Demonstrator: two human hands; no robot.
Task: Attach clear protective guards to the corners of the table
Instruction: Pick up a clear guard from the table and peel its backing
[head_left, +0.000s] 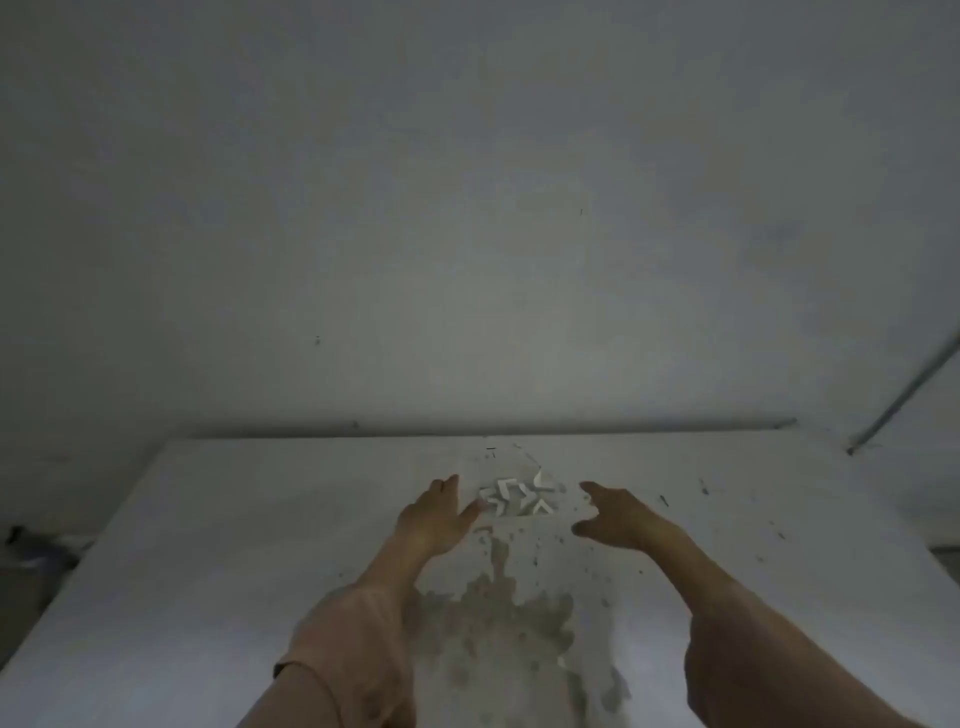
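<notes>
Reaching for corner guards on the white bench (234, 519)

My left grip (436, 514) and right grip (618, 519) flank the guard pile (519, 499) near the far edge, fingers apart, holding nothing. I'd pinch one guard alone, lifting it clear of the others.

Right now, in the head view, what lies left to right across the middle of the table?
left hand → pile of corner guards → right hand. Both hands are open, one on each side of the pile.
</notes>
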